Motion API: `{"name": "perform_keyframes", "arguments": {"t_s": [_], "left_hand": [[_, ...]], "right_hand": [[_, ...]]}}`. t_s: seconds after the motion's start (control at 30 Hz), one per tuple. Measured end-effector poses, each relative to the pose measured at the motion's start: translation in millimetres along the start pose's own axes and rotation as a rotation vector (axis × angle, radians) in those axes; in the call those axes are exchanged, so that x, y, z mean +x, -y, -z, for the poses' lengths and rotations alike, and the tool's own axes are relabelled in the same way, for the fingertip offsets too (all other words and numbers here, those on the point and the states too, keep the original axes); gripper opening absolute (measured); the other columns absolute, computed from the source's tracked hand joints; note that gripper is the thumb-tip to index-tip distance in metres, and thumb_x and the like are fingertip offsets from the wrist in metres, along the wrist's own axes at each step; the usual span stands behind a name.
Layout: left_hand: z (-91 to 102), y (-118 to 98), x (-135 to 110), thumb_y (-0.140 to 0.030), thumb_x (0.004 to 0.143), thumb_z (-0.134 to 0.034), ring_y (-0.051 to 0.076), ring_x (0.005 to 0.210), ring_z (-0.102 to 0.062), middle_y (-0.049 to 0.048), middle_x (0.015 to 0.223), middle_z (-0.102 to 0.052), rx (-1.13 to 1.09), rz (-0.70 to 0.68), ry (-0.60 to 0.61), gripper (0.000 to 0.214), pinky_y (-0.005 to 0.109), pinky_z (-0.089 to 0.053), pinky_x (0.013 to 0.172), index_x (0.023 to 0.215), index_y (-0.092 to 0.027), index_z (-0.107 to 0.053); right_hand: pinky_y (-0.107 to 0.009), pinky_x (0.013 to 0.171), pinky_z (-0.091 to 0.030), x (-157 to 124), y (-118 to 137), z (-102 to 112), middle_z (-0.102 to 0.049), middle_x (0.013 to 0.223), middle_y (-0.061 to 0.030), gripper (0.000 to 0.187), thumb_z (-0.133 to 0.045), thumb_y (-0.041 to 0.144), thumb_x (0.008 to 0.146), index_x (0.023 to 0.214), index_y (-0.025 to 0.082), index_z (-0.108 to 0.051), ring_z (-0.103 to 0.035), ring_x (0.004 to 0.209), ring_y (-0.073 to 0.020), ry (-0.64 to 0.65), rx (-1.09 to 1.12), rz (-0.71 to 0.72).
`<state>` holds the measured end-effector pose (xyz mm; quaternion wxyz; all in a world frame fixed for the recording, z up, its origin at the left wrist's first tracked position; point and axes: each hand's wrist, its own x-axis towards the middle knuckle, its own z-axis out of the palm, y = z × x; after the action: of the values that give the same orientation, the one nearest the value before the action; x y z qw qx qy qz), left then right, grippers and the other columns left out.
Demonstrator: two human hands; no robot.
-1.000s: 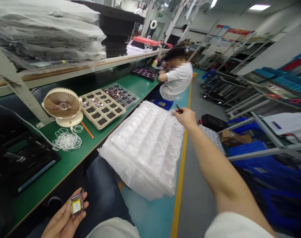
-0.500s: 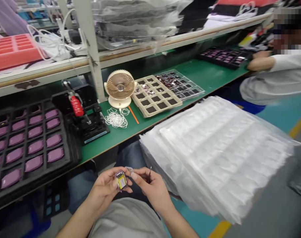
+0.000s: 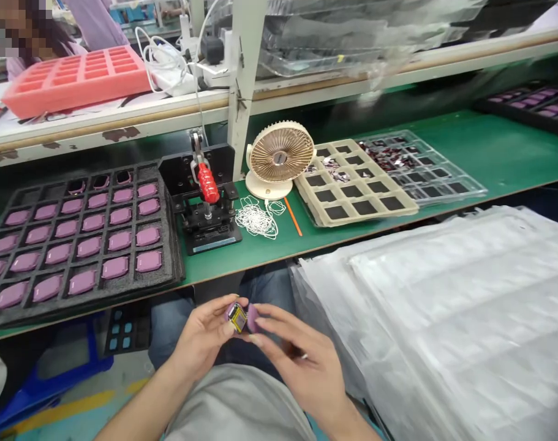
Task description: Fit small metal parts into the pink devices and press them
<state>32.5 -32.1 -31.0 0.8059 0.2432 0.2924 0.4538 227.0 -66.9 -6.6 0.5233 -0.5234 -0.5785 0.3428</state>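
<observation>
In my left hand (image 3: 204,334), above my lap, is a small purple watch case (image 3: 237,316), pinched between thumb and fingers. Its open side faces up and shows a yellow-edged, silvery block inside. My right hand (image 3: 306,358) grips a purple cover (image 3: 252,318) by its edge, close against the right side of the case. Whether the two parts are joined there I cannot tell. A small shiny spot shows among the curled fingers of the right hand; what it belongs to is hidden.
Purple watch cases fill much of a black foam tray (image 3: 168,269) on the left. Beside it stand a red-handled clamp press (image 3: 207,184), a fan (image 3: 281,159) and a beige tray (image 3: 375,214). White plastic-wrapped sheets (image 3: 467,306) lie at my right. A person is at the upper left.
My view has swung left, so the bench has shifted right in the picture. The right hand now has a purple cover at the case; before, it was at a small pale piece, with a thin dark tool showing.
</observation>
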Motion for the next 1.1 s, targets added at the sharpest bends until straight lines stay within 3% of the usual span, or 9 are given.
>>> {"name": "perform_keyframes", "arguments": {"t_s": [0.07, 0.17, 0.43, 0.77, 0.93, 1.0, 1.1], "left_hand": [[-0.7, 1.4, -0.5, -0.021, 0.084, -0.089, 0.021, 0.117, -0.075, 0.0095, 0.133, -0.078, 0.047, -0.034, -0.028, 0.041, 0.030, -0.058, 0.101, 0.123, -0.029, -0.081], [-1.4, 2.7, -1.6, -0.025, 0.088, -0.086, 0.023, 0.123, -0.073, 0.0106, 0.137, -0.076, 0.093, -0.076, -0.028, 0.038, 0.032, -0.057, 0.104, 0.125, -0.029, -0.080], [4.5, 4.2, -3.7, -0.025, 0.078, -0.094, 0.033, 0.124, -0.073, 0.0145, 0.135, -0.077, 0.247, -0.130, -0.102, 0.049, 0.046, -0.056, 0.110, 0.125, -0.027, -0.081], [4.0, 2.3, -0.4, -0.022, 0.076, -0.095, 0.032, 0.122, -0.074, 0.0119, 0.130, -0.079, 0.297, -0.262, -0.115, 0.043, 0.045, -0.058, 0.108, 0.116, -0.029, -0.084], [-2.0, 1.1, -2.0, -0.026, 0.086, -0.087, 0.030, 0.127, -0.071, 0.0131, 0.138, -0.075, 0.301, -0.228, -0.115, 0.041, 0.042, -0.057, 0.110, 0.126, -0.027, -0.080], [-7.9, 0.5, -0.1, -0.033, 0.090, -0.084, 0.030, 0.127, -0.071, 0.0145, 0.141, -0.073, 0.285, -0.195, -0.149, 0.040, 0.040, -0.059, 0.105, 0.128, -0.025, -0.078], [-15.4, -0.6, 5.0, -0.037, 0.092, -0.082, 0.025, 0.109, -0.077, 0.0128, 0.123, -0.080, 0.239, -0.144, -0.281, 0.031, 0.033, -0.062, 0.091, 0.119, -0.022, -0.079]], "right_hand": [[-0.031, 0.087, -0.069, 0.6, 4.1, -3.3, -0.080, 0.123, -0.0054, 0.025, -0.082, 0.019, 0.091, 0.112, 0.031, -0.083, -0.081, 0.100, -0.0227, 0.029, -0.112, 0.134], [-0.027, 0.084, -0.069, 1.2, 4.5, -9.6, -0.079, 0.125, -0.0055, 0.027, -0.080, 0.015, 0.093, 0.115, 0.029, -0.082, -0.082, 0.100, -0.0207, 0.021, -0.188, 0.220], [-0.028, 0.073, -0.070, 1.5, 0.3, -8.5, -0.079, 0.126, -0.0044, 0.029, -0.077, 0.015, 0.095, 0.117, 0.033, -0.081, -0.082, 0.095, -0.0209, 0.031, -0.218, 0.247], [-0.029, 0.077, -0.068, -0.1, -10.3, -10.7, -0.069, 0.144, -0.0096, 0.060, -0.069, 0.002, 0.095, 0.145, 0.034, -0.066, -0.081, 0.104, -0.0207, 0.090, -0.250, 0.390], [-0.031, 0.073, -0.065, -3.6, -25.3, -18.0, -0.065, 0.148, -0.0128, 0.064, -0.063, 0.001, 0.096, 0.152, 0.033, -0.060, -0.081, 0.101, -0.0211, 0.094, -0.330, 0.438], [-0.032, 0.077, -0.065, -2.5, -29.7, -22.9, -0.067, 0.147, -0.0120, 0.061, -0.063, 0.002, 0.097, 0.150, 0.033, -0.061, -0.080, 0.103, -0.0213, 0.084, -0.341, 0.424], [-0.033, 0.088, -0.066, 1.9, -31.0, -29.2, -0.070, 0.142, -0.0106, 0.051, -0.066, 0.009, 0.099, 0.146, 0.031, -0.062, -0.077, 0.114, -0.0229, 0.058, -0.306, 0.358]]}}
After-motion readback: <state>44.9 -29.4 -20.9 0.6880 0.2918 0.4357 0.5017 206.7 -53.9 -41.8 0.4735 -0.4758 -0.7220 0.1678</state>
